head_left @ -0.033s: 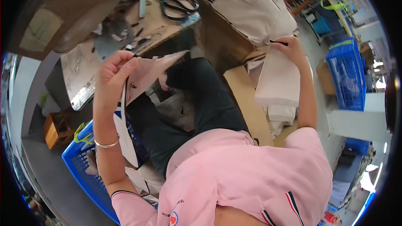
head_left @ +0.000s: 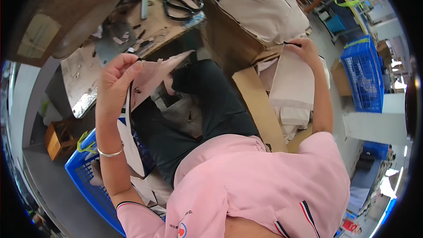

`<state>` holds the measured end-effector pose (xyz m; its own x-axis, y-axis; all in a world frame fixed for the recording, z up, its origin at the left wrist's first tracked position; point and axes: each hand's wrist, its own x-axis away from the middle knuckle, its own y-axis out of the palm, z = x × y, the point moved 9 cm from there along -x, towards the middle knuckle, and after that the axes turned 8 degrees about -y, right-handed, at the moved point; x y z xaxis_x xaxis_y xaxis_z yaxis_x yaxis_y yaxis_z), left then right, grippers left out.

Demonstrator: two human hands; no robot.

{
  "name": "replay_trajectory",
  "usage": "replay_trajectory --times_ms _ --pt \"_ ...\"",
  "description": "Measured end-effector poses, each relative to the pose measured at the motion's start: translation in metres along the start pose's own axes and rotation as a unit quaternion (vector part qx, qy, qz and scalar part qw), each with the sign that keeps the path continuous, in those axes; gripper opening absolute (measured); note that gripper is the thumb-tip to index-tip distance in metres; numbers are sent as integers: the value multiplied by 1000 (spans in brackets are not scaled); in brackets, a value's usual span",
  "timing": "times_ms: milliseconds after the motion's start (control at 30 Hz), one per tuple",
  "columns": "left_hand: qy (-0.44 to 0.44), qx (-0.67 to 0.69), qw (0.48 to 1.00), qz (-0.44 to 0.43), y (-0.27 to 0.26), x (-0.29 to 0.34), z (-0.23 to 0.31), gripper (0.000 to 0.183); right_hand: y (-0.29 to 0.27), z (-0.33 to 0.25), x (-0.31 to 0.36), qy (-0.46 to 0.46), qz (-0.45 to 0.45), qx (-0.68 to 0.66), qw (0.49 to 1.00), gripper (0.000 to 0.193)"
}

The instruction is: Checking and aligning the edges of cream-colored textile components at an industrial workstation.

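Observation:
My left hand is closed, with thumb and fingers pinching the upper corner of a pale pinkish fabric piece. A small dark end shows at the fingertips. A dark-edged light strip hangs below this hand toward a blue basket. Out to the right, my right hand pinches the top of a beige fabric panel, which hangs over a carton. A short black strip sticks out at its fingertips. The two hands are held wide apart above my lap.
Black-handled scissors lie on a worn workbench strewn with scraps. Beige bags are piled beyond the open carton. A blue basket with fabric pieces stands at my left; another blue crate is at far right.
The view shifts slightly. Both hands keep hold of the same fabric pieces in nearly the same places.

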<state>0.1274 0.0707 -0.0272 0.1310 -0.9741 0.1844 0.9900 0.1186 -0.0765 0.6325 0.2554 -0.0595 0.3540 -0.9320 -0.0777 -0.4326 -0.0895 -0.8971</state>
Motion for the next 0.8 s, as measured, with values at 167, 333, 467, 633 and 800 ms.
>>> replay_trajectory --times_ms 167,333,467,633,800 --pt "20 -107 994 -9 13 -2 3 12 29 9 25 -108 105 161 975 25" --pt "125 -195 973 -16 26 -4 40 20 89 -252 64 -423 93 -35 901 20" --pt "102 -124 986 -42 38 -4 35 14 148 -408 124 -633 -15 -91 769 36" --pt "126 -45 991 -3 37 34 31 17 260 -444 102 -548 -31 -178 817 40" --pt "163 -224 946 170 15 117 -43 59 237 -389 102 -464 -205 -9 862 36"
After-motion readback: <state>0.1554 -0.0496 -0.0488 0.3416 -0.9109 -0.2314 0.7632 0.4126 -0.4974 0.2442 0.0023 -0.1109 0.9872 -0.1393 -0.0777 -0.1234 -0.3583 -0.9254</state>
